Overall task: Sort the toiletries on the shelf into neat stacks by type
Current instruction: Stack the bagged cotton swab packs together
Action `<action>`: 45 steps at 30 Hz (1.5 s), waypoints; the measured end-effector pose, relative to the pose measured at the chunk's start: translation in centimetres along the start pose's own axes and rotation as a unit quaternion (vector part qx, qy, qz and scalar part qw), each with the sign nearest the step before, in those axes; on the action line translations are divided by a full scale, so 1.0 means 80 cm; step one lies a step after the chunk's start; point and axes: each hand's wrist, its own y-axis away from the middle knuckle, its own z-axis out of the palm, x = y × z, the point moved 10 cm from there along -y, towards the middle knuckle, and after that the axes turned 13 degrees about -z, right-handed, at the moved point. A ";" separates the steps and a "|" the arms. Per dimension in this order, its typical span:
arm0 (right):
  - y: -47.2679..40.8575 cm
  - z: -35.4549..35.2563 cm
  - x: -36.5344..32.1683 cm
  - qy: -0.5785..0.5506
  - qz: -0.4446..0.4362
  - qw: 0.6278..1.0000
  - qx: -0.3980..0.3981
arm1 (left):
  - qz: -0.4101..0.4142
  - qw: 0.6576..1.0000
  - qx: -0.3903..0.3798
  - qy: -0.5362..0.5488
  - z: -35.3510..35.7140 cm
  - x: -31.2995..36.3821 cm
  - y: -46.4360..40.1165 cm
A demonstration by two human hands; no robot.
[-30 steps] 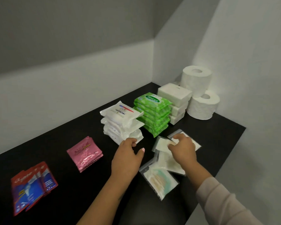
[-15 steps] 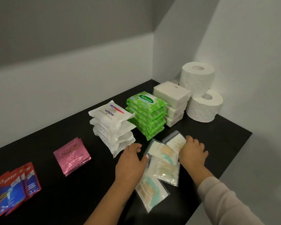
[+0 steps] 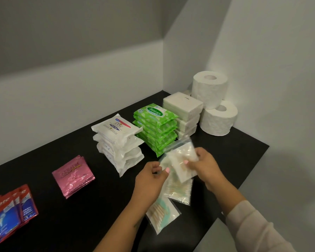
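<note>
Black shelf (image 3: 244,153) in a wall corner; landmark is the green wipes stack (image 3: 155,129), several flat packs piled neatly.

Right hand (image 3: 206,167) has its fingers curled round a clear zip bag (image 3: 183,157), lifted off the shelf just in front of the green wipes stack and tilted. The bag is blurred; pale contents, probably cotton swabs. Left hand (image 3: 150,180) is in front-left of the green stack, fingers curled, thumb and fingertips at the left edge of the bags; whether it actually pinches a bag I cannot tell.

Under the lifted bag lies a second zip bag (image 3: 180,192) flat on the shelf, holding a row of cotton swabs. A third zip bag (image 3: 161,214) lies nearer the camera, partly under the left wrist, with wood-stick swabs and a teal card inside.

Left of the green stack, just beside it: white soap pack stack (image 3: 118,142), slightly uneven. Right of it, touching: white tissue pack stack (image 3: 185,113). Further right, in the corner: two toilet rolls (image 3: 214,104), one resting on top of the other.

Well left of the green stack: pink sachets (image 3: 73,176) in a small pile. Far left edge: red and blue sachets (image 3: 9,210), overlapping, fanned.
</note>
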 end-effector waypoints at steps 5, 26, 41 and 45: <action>0.028 0.071 -0.012 -0.063 0.039 0.982 -0.171 | -0.060 0.971 -0.085 0.216 0.012 -0.010 0.007; -0.019 0.019 0.044 0.457 0.141 0.873 -0.095 | -0.088 0.960 0.018 0.266 -0.070 -0.062 0.012; -0.006 0.001 0.049 0.417 0.132 0.896 -0.076 | -0.122 0.964 -0.002 0.235 -0.042 -0.063 0.011; -0.003 0.001 0.058 0.418 0.174 0.886 -0.100 | -0.125 0.966 -0.007 0.226 -0.040 -0.062 0.011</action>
